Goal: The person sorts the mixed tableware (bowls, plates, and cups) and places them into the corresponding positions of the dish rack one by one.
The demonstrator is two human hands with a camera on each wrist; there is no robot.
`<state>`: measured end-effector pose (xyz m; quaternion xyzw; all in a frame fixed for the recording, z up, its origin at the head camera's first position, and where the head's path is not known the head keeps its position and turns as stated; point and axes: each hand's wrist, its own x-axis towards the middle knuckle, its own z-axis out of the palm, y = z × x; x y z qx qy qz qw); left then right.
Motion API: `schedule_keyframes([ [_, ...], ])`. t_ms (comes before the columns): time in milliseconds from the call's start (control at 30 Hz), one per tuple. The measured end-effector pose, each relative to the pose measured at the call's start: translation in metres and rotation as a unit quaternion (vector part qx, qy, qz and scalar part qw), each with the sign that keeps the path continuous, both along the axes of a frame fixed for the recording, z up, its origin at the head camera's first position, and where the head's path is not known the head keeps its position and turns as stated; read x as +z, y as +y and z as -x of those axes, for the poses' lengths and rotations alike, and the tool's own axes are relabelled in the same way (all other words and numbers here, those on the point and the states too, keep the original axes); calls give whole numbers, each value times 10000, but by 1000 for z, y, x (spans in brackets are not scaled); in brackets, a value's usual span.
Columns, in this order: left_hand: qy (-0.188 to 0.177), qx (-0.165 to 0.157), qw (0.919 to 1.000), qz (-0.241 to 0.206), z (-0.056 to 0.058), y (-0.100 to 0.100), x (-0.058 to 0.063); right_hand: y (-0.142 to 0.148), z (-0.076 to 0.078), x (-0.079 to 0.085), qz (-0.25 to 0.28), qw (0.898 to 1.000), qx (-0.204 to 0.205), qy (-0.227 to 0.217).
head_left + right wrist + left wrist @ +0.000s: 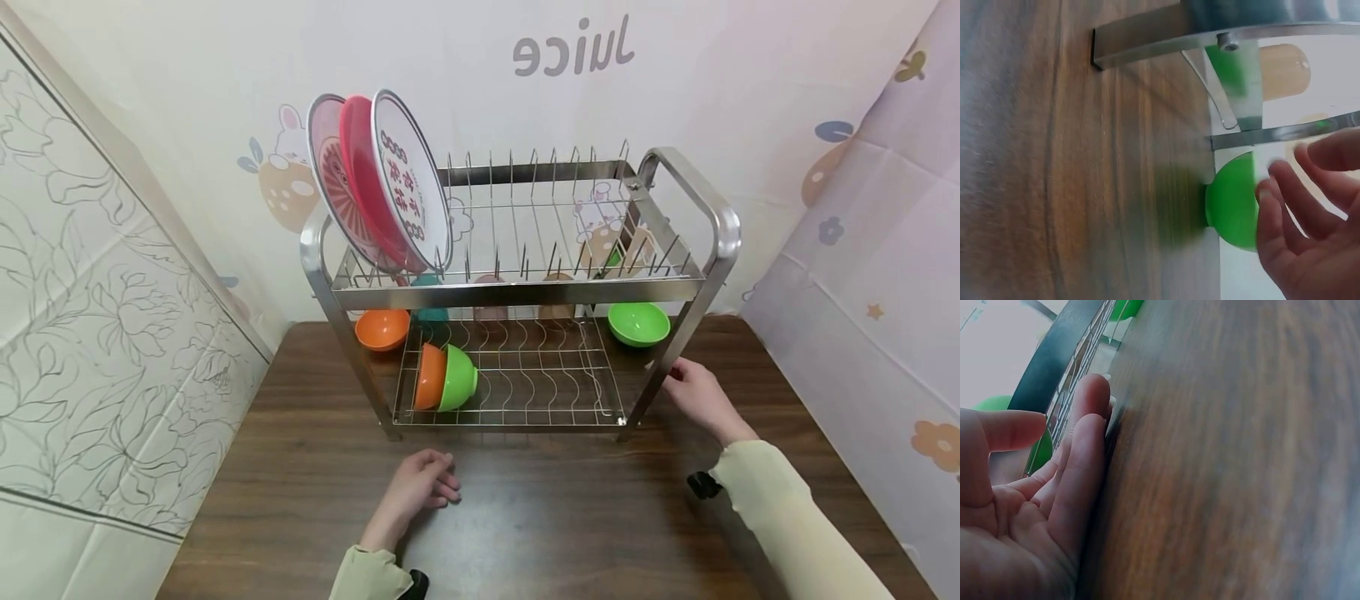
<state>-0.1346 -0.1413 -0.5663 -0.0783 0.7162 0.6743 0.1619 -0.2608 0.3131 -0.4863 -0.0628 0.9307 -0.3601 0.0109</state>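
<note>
My left hand [422,485] rests on its side on the table in front of the rack, fingers loosely bent and holding nothing. In the left wrist view its thumb stands apart from the fingers [1079,469]. My right hand [701,396] is beside the rack's right front leg, its fingers extended loosely toward a green bowl [638,325]. That bowl sits upright on the table at the rack's back right; the right wrist view shows the fingertips [1279,169] close to the bowl [1232,200]. An orange bowl [429,377] and another green bowl [457,379] stand on edge, nested, on the lower shelf.
A two-tier metal dish rack [517,293] stands on the wooden table [300,500]. Three plates, one with a white face [408,179], lean upright at its top left. Another orange bowl [382,330] sits at the back left. Cups [491,298] show behind the rack, before the printed wall cloth.
</note>
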Motion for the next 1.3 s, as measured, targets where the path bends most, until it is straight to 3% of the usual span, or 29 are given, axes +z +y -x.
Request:
schedule_keyframes([
  [200,28,27,10000,-1,-1,0,2,-1,19,-10,-124,9960,-289,840],
  [333,22,17,10000,16,0,-1,2,-3,31,-19,-272,9874,-171,1547],
  [433,3,-5,10000,40,0,-1,2,-4,39,-25,-254,9831,-25,1812],
  [700,12,-18,10000,55,0,-4,1,-4,65,-39,-605,9770,198,2035],
  [933,18,-14,10000,28,-2,-2,2,-6,77,-43,-988,9804,210,1689],
  [1033,30,-16,10000,36,-3,0,3,-10,75,-46,-1381,9719,134,1902],
  [1167,43,1,10000,50,-3,1,4,-14,70,-50,-1806,9525,41,2452],
  [1300,51,19,10000,42,-3,1,3,-14,67,-54,-1920,9403,19,2811],
])
